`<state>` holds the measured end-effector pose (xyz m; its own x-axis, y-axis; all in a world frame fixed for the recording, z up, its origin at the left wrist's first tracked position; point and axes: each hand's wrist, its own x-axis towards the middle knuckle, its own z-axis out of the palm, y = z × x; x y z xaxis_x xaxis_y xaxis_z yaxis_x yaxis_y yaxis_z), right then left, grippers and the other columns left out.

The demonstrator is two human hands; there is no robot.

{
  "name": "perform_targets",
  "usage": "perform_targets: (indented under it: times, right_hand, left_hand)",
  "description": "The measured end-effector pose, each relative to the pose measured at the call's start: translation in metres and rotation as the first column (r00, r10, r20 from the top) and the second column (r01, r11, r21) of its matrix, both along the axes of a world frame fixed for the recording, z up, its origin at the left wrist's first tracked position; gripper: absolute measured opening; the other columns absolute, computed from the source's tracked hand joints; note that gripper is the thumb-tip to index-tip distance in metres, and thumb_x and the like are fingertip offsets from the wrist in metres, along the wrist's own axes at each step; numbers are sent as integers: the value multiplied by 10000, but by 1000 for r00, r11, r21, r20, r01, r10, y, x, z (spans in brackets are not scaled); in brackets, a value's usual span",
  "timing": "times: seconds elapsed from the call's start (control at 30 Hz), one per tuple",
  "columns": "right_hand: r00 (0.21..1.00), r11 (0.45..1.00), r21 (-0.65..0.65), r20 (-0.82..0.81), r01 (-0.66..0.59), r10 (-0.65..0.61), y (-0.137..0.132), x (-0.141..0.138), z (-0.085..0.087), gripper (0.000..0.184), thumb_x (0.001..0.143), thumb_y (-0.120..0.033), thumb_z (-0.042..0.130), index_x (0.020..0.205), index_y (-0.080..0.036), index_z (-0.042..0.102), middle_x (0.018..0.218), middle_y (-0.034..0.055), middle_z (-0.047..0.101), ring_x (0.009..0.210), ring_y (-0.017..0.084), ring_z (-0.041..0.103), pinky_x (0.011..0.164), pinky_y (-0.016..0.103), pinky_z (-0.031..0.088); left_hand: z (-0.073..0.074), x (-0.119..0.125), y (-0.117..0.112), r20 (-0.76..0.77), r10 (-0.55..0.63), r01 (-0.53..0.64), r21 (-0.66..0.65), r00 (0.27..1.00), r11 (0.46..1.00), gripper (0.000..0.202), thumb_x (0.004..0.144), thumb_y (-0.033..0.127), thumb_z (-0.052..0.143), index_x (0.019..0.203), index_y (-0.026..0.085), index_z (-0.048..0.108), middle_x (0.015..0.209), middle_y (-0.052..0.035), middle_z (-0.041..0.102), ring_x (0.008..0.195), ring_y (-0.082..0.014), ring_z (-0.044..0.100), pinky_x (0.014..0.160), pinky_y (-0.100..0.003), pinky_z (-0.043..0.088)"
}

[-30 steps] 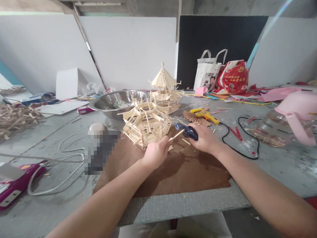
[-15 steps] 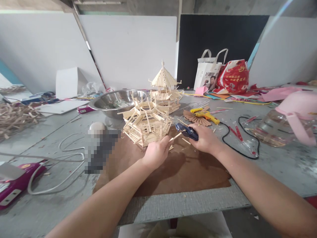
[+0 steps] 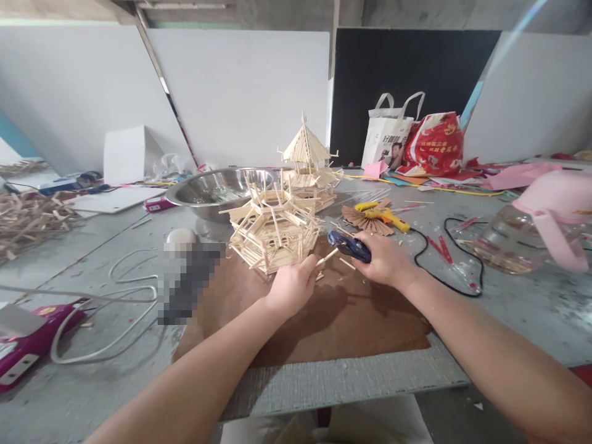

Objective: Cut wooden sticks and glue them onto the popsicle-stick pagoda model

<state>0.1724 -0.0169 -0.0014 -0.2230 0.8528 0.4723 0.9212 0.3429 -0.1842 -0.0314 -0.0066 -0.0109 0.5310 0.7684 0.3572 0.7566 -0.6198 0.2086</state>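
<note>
My left hand [image 3: 290, 285] is closed in a pinch on a short wooden stick [image 3: 327, 256] that points up and right. My right hand [image 3: 382, 259] grips a dark blue cutter [image 3: 348, 244] whose tip meets the stick's far end. Both hands are over a brown mat [image 3: 337, 320]. Just beyond my left hand stands a hexagonal stick model [image 3: 272, 228], the lower tier of a pagoda. A finished stick pagoda top [image 3: 306, 161] stands behind it.
A steel bowl [image 3: 203, 192] sits behind the models. A yellow glue gun [image 3: 383, 216] with a black cord [image 3: 444, 271] lies right of them, and a pink-lidded jar [image 3: 536, 231] further right. Loose sticks [image 3: 28, 216], a white cable [image 3: 111, 308] and a magenta device [image 3: 28, 345] are left. Bags [image 3: 416, 142] stand at the back.
Almost nothing has moved. The stick in my left hand sits slightly lower against the cutter's tip, and my right hand has shifted very little.
</note>
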Motion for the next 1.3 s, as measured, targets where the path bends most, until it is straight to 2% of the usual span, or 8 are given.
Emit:
perform_targets:
  times: [0.27, 0.97, 1.3]
  right_hand:
    - [999, 998, -32, 22, 49, -48, -1, -1, 2, 254, 663, -305, 474, 877, -184, 533, 850, 75, 623, 770, 226, 575, 644, 290, 401]
    - [987, 989, -12, 69, 146, -145, 3, -4, -4, 246, 713, -392, 450, 816, -183, 531, 751, 57, 632, 714, 208, 588, 591, 266, 357]
    - [982, 982, -58, 71, 179, -175, 4, -5, -4, 241, 717, -394, 448, 792, -185, 543, 751, 62, 635, 710, 197, 582, 597, 257, 349]
  left_hand:
    - [-1, 1, -1, 49, -38, 37, 11, 998, 999, 232, 840, 274, 290, 808, 180, 501, 588, -7, 550, 551, -129, 537, 498, -209, 332]
    - [-3, 3, 1, 18, 44, -43, -66, 999, 997, 275, 841, 318, 272, 733, 180, 484, 563, -8, 545, 529, -135, 526, 498, -217, 320]
    - [-2, 4, 1, 46, 58, -53, -100, 997, 994, 288, 833, 327, 284, 690, 178, 485, 509, 3, 490, 490, -133, 489, 475, -214, 291]
